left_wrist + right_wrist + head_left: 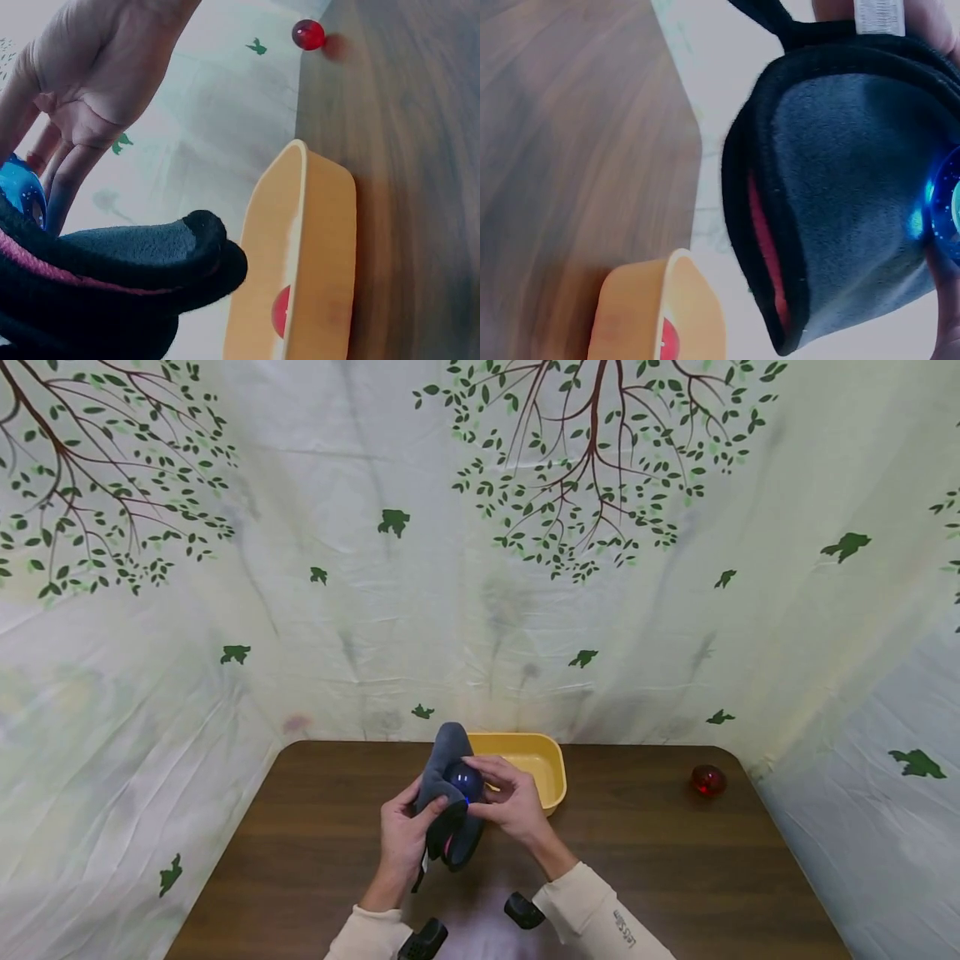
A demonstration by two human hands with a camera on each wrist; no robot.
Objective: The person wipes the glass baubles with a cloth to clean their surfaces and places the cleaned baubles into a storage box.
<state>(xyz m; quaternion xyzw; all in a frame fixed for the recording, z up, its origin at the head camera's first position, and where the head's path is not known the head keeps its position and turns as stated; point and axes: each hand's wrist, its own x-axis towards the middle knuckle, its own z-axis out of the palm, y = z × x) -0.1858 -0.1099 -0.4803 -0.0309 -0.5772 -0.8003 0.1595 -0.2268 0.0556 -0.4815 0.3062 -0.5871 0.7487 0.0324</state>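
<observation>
A dark grey, plush cloth piece, mitt-like with black edging and a pink lining, is held up over the table. My left hand grips its left side, thumb in front. A white tag and a black loop show on the cloth in the right wrist view. Against its front sits a shiny, see-through blue ball, glowing blue at one spot. The fingertips and thumb of my right hand pinch this ball from the right. Part of the ball is cut off in the left wrist view.
Just behind the hands stands a yellow tub near the table's back edge. Inside it lies a red ball, partly hidden by the wall. Another red ball rests at the right back of the brown wooden table. Leaf-patterned cloth surrounds the table.
</observation>
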